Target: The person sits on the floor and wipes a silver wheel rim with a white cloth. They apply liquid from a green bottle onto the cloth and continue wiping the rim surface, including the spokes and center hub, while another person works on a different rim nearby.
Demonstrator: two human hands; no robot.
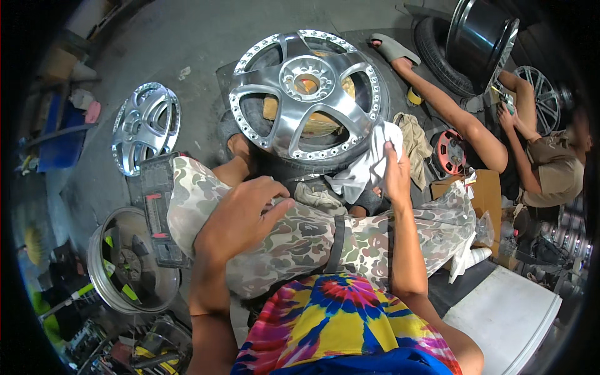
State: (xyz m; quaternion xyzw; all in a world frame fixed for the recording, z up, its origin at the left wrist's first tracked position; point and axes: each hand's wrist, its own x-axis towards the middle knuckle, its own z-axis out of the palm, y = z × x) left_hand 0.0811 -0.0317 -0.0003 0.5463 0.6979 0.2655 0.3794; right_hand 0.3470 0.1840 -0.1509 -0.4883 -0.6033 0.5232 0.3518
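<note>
A polished five-spoke wheel face (284,115) with a ring of bolt holes around its rim lies in front of me, propped on a tyre (325,164). My right hand (398,174) grips a white cloth (367,167), which hangs against the wheel's near right edge. My left hand (244,212) hovers over my left thigh, fingers loosely bent, thumb apart, with nothing visible in it. A part of its palm side is hidden. Camouflage fabric (287,253) covers my lap.
Another polished wheel face (134,128) lies at left, above a wheel barrel (100,269). A dark case (164,212) sits by my left knee. A beige cloth (412,140) and a red-rimmed round item (448,152) are at right. Beyond, a co-worker's hand (507,115) holds a tool.
</note>
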